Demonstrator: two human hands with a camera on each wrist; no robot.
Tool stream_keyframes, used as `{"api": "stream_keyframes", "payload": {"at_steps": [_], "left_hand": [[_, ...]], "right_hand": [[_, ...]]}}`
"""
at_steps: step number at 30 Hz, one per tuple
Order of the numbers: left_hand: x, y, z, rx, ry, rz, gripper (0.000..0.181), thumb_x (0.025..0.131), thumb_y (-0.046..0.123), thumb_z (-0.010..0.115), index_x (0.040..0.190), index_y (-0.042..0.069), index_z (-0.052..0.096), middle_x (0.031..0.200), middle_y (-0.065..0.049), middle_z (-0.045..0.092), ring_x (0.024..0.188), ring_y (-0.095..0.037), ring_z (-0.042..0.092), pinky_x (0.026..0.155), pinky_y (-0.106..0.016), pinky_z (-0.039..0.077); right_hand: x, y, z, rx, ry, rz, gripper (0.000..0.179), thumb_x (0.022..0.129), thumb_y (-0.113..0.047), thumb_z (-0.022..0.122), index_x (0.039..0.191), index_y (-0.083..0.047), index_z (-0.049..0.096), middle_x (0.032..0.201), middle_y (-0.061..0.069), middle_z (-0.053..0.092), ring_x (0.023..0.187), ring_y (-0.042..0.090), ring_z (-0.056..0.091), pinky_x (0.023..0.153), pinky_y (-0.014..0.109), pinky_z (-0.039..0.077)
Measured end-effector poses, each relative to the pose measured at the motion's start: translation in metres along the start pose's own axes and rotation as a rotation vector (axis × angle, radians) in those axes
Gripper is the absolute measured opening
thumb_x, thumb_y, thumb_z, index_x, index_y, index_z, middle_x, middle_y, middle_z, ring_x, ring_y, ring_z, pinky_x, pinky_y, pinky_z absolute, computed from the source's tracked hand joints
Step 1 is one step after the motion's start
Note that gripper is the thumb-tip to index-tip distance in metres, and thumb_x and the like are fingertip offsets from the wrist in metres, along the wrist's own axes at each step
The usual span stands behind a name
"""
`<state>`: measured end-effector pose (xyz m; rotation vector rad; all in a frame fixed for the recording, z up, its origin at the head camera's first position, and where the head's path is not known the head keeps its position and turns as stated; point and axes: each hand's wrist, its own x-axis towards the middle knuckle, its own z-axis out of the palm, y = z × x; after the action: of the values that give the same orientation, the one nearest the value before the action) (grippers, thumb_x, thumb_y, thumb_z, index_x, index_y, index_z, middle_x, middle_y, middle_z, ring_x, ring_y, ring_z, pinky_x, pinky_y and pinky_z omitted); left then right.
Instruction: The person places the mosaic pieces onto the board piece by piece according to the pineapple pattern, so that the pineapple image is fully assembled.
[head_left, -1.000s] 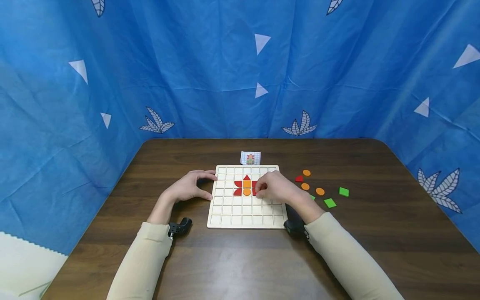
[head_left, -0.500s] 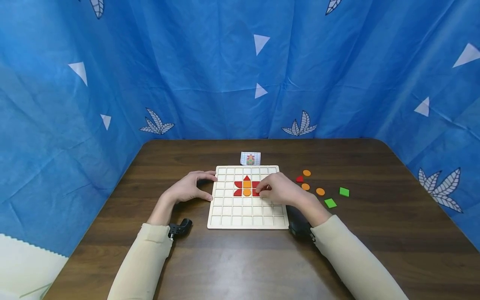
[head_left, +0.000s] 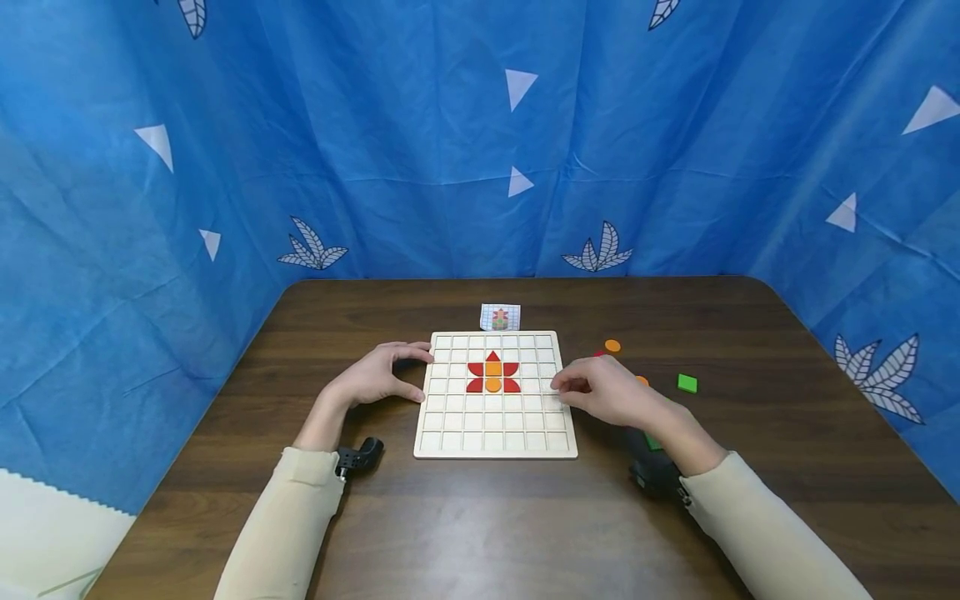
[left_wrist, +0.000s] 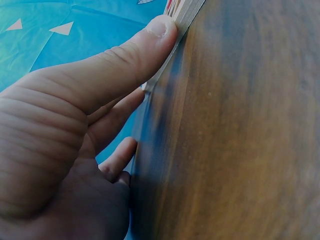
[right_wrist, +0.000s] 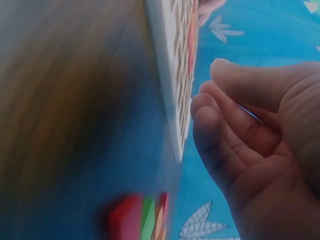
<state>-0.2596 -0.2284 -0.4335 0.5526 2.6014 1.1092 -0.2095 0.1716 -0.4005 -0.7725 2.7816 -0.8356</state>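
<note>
A pale gridded board (head_left: 495, 422) lies flat on the table. On it are a red triangle (head_left: 492, 357), an orange square (head_left: 493, 369), an orange disc (head_left: 492, 385) and several red quarter-round pieces, one (head_left: 512, 386) at lower right. My left hand (head_left: 378, 373) touches the board's left edge, thumb and fingers spread apart; the left wrist view shows the thumb (left_wrist: 142, 47) at the edge. Over the board's right edge is my right hand (head_left: 603, 389), its fingers loosely bent. Nothing shows between those fingers (right_wrist: 207, 125) in the right wrist view.
Behind the board lies a small printed card (head_left: 500, 317) with a coloured pattern. Loose pieces are to the right: an orange disc (head_left: 612, 346), a green square (head_left: 687, 383) and others partly hidden by my right arm. A blue curtain (head_left: 450, 167) hangs behind the table (head_left: 480, 525).
My right hand has let go of the red piece in the pattern's lower right and moved right to the board's edge. My left hand has stayed in place.
</note>
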Motion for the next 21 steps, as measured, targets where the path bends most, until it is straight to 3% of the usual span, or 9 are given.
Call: {"api": "stream_keyframes", "payload": {"at_steps": [21], "left_hand": [[-0.001,0.002,-0.001,0.004,0.001,-0.011,0.056,0.078,0.024,0.092,0.130,0.019,0.071,0.159,-0.005,0.048,0.151,-0.035,0.035,0.124,-0.061,0.026]], "right_hand": [[-0.050,0.051,-0.031,-0.040,0.104,0.063,0.024,0.092,-0.012,0.078,0.116,-0.012,0.076,0.101,-0.002,0.072,0.087,0.013,0.062,0.072,0.026,0.055]]}}
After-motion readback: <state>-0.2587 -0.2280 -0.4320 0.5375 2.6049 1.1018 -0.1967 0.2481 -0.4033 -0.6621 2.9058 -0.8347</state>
